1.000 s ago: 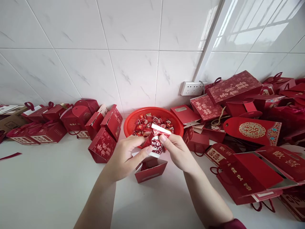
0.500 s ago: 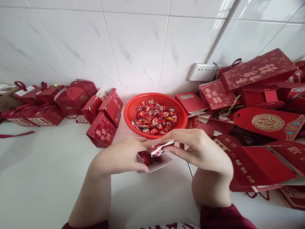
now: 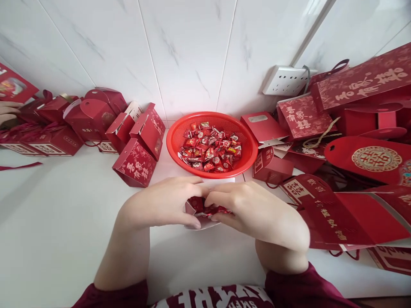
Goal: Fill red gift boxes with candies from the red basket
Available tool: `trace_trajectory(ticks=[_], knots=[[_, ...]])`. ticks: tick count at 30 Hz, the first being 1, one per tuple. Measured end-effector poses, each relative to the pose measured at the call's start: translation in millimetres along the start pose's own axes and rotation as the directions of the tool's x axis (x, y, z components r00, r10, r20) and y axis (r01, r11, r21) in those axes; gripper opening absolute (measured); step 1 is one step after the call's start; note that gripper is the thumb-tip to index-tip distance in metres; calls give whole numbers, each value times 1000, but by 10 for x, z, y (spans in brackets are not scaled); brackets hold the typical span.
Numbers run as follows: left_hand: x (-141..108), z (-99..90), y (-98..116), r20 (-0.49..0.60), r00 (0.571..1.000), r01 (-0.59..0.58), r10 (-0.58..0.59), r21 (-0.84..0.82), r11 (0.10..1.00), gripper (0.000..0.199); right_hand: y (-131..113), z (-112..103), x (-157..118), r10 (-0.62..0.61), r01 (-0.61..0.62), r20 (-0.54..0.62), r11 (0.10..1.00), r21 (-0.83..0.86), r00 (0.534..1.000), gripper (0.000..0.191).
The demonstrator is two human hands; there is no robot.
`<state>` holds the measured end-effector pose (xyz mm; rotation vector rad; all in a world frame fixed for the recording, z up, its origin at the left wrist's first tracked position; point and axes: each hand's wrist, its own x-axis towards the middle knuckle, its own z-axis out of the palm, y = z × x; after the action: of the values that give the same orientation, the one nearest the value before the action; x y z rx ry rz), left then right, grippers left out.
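I see a person's left hand (image 3: 162, 202) gripping an open cardboard gift box (image 3: 208, 224), just before a red colander (image 3: 212, 174) of sweets (image 3: 210, 147). The right hand (image 3: 253, 209) dips inside among wrapped candies (image 3: 196, 202); I can't tell whether it pinches any. Placing them seems underway; withdrawing calls for clearing the walls.

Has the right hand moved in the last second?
Yes. Judged against the red basket, the right hand has moved nearer the person and down to the open box.
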<state>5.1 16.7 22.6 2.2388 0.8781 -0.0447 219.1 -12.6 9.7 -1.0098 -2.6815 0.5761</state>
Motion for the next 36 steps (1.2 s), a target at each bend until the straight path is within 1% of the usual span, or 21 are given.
trace_trajectory(ticks=[2, 4, 9, 21, 22, 24, 26, 27, 28, 29, 30, 31, 32, 33, 34, 36], knots=[[-4, -4, 1, 8, 1000, 14, -14, -12, 1000, 25, -14, -14, 5, 21, -23, 89, 1000, 22, 996, 9], [-3, -10, 6, 21, 1000, 22, -22, -12, 1000, 24, -17, -32, -7, 33, -40, 124, 998, 57, 992, 12], [16, -21, 13, 20, 1000, 13, -13, 3, 1000, 19, -4, -53, -43, 22, -30, 90, 995, 100, 996, 20], [20, -25, -18, -5, 999, 52, -53, -49, 997, 17, -29, -67, 4, 41, -48, 67, 992, 113, 997, 14], [17, -23, -21, -4, 999, 50, -51, -42, 998, 18, -14, -78, 3, 21, -28, 52, 991, 131, 998, 14], [3, -17, -25, 13, 1000, 24, -24, -20, 1000, 21, 63, -122, 4, -63, 58, 17, 974, 221, 998, 16], [-18, -6, -21, 50, 999, -19, 18, 1, 1000, 29, 220, -177, 24, -152, 157, -44, 917, 367, 987, 18], [-29, 0, -16, 68, 997, -38, 38, 7, 999, 34, 327, -196, 48, -157, 178, -84, 887, 425, 984, 20], [-39, 7, -10, 80, 995, -53, 52, 9, 999, 38, 447, -200, 84, -122, 162, -118, 874, 459, 986, 23], [-46, 13, -3, 85, 995, -60, 59, 10, 998, 40, 574, -187, 134, -51, 109, -138, 883, 456, 989, 27], [-51, 18, 3, 84, 995, -62, 61, 11, 998, 41, 701, -154, 197, 49, 12, -138, 911, 412, 989, 30], [-54, 22, 8, 80, 995, -62, 61, 11, 998, 41, 821, -103, 272, 155, -114, -100, 937, 330, 983, 32], [-54, 24, 11, 76, 996, -58, 57, 10, 998, 41, 926, -38, 354, 249, -236, -32, 947, 216, 968, 34], [-52, 26, 13, 71, 996, -51, 50, 10, 999, 41, 1013, 35, 438, 323, -327, 59, 940, 93, 945, 36], [-49, 26, 12, 68, 997, -46, 45, 10, 999, 41, 1078, 108, 519, 369, -372, 155, 928, -12, 916, 35], [-41, 26, 7, 61, 997, -41, 40, 7, 999, 40, 1151, 230, 648, 423, -410, 257, 906, -102, 869, 34]])
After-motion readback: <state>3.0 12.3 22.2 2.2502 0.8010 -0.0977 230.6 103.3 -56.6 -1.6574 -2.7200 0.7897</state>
